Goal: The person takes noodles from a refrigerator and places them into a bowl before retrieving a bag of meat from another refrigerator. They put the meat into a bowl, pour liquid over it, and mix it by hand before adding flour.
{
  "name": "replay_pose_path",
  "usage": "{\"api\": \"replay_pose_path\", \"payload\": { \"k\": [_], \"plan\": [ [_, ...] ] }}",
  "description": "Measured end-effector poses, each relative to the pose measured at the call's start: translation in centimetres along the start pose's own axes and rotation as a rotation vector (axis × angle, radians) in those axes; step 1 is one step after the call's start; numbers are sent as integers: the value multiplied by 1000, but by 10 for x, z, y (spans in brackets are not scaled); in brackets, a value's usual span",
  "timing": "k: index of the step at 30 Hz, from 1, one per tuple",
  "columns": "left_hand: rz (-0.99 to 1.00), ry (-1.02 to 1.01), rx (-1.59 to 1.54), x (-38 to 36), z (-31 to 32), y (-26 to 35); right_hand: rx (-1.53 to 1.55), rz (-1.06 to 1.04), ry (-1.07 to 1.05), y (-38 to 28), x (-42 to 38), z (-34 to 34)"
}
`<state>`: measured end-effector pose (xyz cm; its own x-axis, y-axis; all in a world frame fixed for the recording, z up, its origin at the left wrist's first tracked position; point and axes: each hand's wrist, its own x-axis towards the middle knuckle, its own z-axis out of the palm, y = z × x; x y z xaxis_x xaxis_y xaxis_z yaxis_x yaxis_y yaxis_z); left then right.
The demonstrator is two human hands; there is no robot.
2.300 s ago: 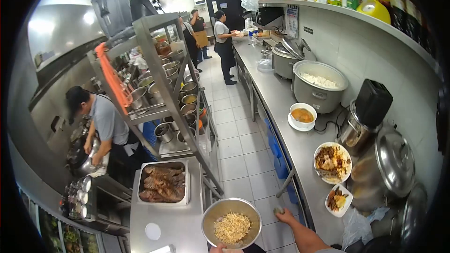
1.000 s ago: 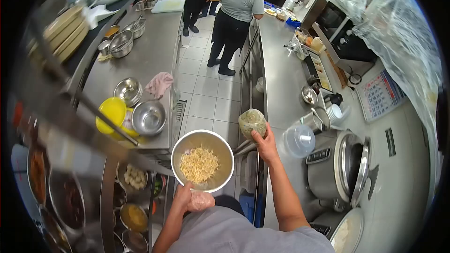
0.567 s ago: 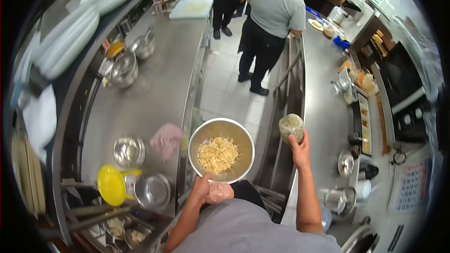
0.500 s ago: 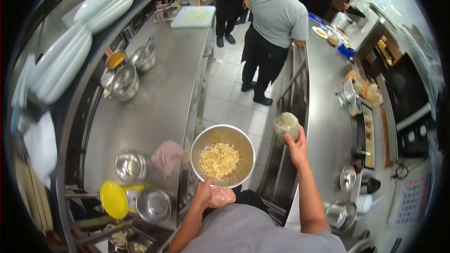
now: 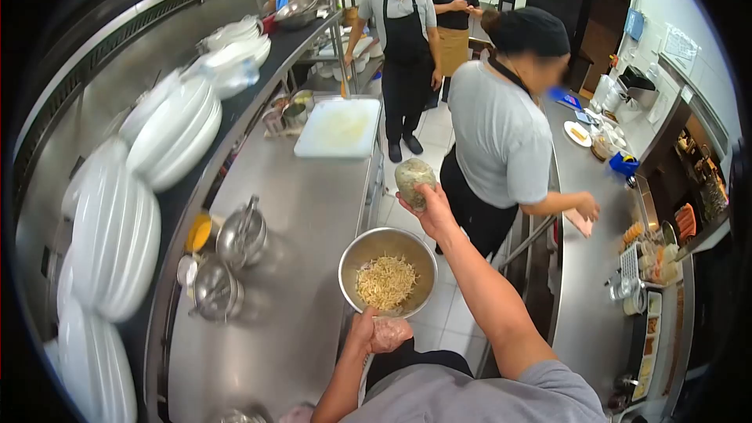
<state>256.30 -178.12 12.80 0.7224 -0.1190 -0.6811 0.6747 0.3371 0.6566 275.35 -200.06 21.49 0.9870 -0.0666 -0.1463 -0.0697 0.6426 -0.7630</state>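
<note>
My left hand (image 5: 365, 330) grips the near rim of a steel mixing bowl (image 5: 350, 254). Bean sprouts (image 5: 388, 282) lie heaped inside the bowl. A clear plastic bag of something pinkish (image 5: 390, 334) hangs against the bowl's near side, also held by my left hand. Stretched forward beyond the bowl, my right hand (image 5: 429, 207) closes around a bulging plastic bag with greenish-grey contents (image 5: 415, 182). What is inside this bag cannot be made out.
Left is a steel counter (image 5: 290, 266) with bowls holding whisks (image 5: 241, 239) and a white cutting board (image 5: 338, 129). Stacked plates (image 5: 110, 235) line the shelf above. A person in grey (image 5: 501, 133) stands close ahead, wiping hand on the right counter (image 5: 580, 298); two others stand farther back.
My right hand has swung forward and left with the greenish bag. The view has tilted up and shifted. The near person has turned toward the right counter, an arm reaching over it.
</note>
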Motion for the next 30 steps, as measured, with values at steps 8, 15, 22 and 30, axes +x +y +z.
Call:
{"api": "replay_pose_path", "payload": {
  "k": [8, 15, 22, 30],
  "plan": [
    [81, 41, 5, 174, 80, 140, 167, -44, -1, -26, 223, 15],
    [149, 135, 25, 272, 111, 209, 494, 56, -206, -38, 374, 17],
    [87, 75, -36, 362, 147, 263, 218, -45, -116, -57, 495, -52],
    [53, -6, 150, 476, 217, 311, 121, 4, 454, -83, 538, -264]
  ]
}}
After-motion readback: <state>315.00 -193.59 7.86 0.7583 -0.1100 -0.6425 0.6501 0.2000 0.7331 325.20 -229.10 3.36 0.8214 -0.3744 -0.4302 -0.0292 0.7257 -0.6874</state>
